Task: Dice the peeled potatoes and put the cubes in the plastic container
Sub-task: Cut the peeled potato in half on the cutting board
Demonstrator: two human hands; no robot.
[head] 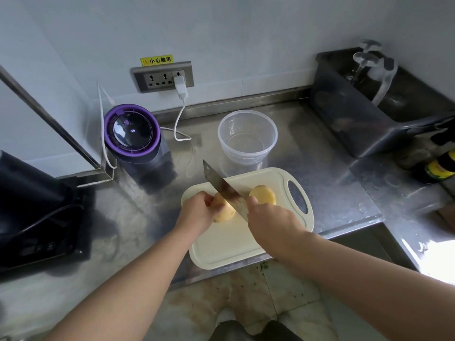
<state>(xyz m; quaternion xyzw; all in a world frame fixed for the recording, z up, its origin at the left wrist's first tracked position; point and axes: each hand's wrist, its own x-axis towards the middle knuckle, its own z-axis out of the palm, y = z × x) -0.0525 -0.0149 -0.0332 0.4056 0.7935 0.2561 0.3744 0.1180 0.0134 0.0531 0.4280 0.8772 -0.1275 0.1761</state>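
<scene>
My right grip (270,222) is closed round the handle of the knife (221,183), whose blade lies across the potato (225,210). My left grip (197,212) holds that potato down on the cutting board (221,244). A second potato (263,195) lies just beyond my right grip. Farther off, the plastic container (247,136) stands on the surface (332,188).

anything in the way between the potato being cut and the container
Only the knife: its blade, held in the right hand, lies across the potato on the side toward the container. Beyond it is just board edge and counter. The other potato sits off to the right.
</scene>
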